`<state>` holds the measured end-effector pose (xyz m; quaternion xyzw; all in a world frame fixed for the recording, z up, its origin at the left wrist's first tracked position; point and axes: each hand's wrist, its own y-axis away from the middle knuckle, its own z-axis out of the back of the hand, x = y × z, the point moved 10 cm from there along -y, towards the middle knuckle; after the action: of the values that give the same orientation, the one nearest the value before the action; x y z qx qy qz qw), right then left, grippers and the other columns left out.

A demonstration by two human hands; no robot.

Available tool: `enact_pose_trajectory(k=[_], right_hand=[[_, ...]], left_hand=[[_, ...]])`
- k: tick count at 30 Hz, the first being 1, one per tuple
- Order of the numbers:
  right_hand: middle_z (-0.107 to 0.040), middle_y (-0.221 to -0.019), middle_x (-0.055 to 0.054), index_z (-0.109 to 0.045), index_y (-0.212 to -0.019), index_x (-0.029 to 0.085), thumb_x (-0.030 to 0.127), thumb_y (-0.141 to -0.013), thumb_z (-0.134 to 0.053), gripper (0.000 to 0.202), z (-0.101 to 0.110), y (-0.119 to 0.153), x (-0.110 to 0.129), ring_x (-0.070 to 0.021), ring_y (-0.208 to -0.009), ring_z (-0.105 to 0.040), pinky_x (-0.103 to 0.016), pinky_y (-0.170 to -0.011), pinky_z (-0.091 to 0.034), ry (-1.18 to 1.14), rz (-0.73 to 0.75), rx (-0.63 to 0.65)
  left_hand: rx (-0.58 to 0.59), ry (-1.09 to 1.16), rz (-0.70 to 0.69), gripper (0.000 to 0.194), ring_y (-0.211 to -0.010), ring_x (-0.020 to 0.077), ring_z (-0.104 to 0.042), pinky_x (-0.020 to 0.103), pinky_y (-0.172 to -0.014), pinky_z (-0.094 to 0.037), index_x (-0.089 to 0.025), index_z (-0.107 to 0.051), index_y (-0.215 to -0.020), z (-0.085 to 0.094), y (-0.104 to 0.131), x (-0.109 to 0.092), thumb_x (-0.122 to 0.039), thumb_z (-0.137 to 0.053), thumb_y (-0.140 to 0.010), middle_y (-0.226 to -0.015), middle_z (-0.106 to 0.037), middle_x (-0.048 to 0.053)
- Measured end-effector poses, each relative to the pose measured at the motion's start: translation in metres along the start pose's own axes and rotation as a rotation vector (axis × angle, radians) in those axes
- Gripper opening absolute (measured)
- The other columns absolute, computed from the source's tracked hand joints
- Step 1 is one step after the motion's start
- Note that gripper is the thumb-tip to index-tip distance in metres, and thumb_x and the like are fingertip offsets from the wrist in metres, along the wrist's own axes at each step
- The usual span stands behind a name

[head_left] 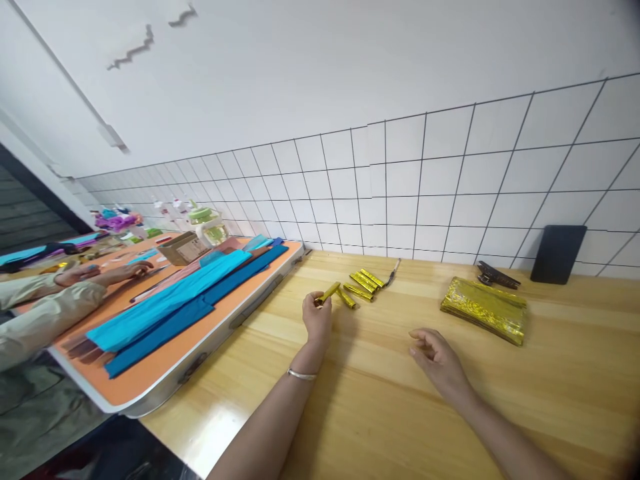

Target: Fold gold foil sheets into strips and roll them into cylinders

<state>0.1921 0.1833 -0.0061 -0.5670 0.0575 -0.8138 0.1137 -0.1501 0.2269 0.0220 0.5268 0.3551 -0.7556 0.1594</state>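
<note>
My left hand is closed on a small gold foil roll, held at the left end of a loose group of similar rolls. Those other gold rolls lie on the wooden table just right of my fingers. My right hand hovers over the table with its fingers curled but apart, and nothing shows in it. A flat stack of shiny gold foil sheets lies to the right of that hand.
A black hair clip lies behind the stack, and a black phone-like slab leans on the tiled wall. A thin pen-like item lies by the rolls. Left, an orange table holds blue strips, a cardboard box and a co-worker's hands.
</note>
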Motion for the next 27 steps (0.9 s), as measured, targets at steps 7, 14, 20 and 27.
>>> enact_pose_trajectory(k=[7, 14, 20, 27], right_hand=[[-0.056, -0.104, -0.006, -0.060, -0.097, 0.022, 0.031, -0.076, -0.056, 0.024, 0.000, 0.001, 0.003, -0.0185, -0.087, -0.056, -0.033, -0.076, -0.050, 0.007, 0.020, 0.013], [-0.058, -0.100, -0.005, -0.062, -0.095, 0.023, 0.030, -0.076, -0.056, 0.022, 0.000, 0.002, 0.008, -0.0190, -0.085, -0.056, -0.033, -0.075, -0.049, 0.013, 0.037, 0.031], [-0.059, -0.098, -0.005, -0.062, -0.093, 0.023, 0.030, -0.076, -0.055, 0.020, -0.002, 0.001, 0.010, -0.0186, -0.080, -0.056, -0.033, -0.072, -0.049, 0.025, 0.048, 0.047], [-0.061, -0.096, -0.005, -0.065, -0.091, 0.023, 0.031, -0.074, -0.056, 0.021, -0.002, 0.000, 0.011, -0.0185, -0.077, -0.057, -0.033, -0.070, -0.050, 0.029, 0.052, 0.040]], left_hand=[[0.004, -0.147, -0.151, 0.019, -0.078, 0.0150, -0.053, 0.030, -0.075, -0.046, -0.019, -0.057, -0.085, -0.020, -0.007, -0.016, -0.009, -0.055, -0.070, -0.091, -0.052, 0.003], [-0.044, -0.246, -0.148, 0.023, -0.087, 0.0167, -0.052, 0.032, -0.082, -0.044, -0.020, -0.055, -0.089, -0.005, -0.009, -0.010, -0.005, -0.050, -0.072, -0.097, -0.048, 0.005], [0.068, -0.287, -0.126, 0.020, -0.086, 0.0169, -0.053, 0.031, -0.082, -0.045, -0.020, -0.057, -0.085, -0.017, -0.003, -0.002, -0.007, -0.055, -0.070, -0.092, -0.049, 0.004], [0.286, -0.275, -0.159, 0.019, -0.074, 0.0140, -0.053, 0.027, -0.072, -0.044, -0.019, -0.059, -0.082, -0.060, 0.024, -0.014, -0.012, -0.065, -0.065, -0.089, -0.051, 0.004]])
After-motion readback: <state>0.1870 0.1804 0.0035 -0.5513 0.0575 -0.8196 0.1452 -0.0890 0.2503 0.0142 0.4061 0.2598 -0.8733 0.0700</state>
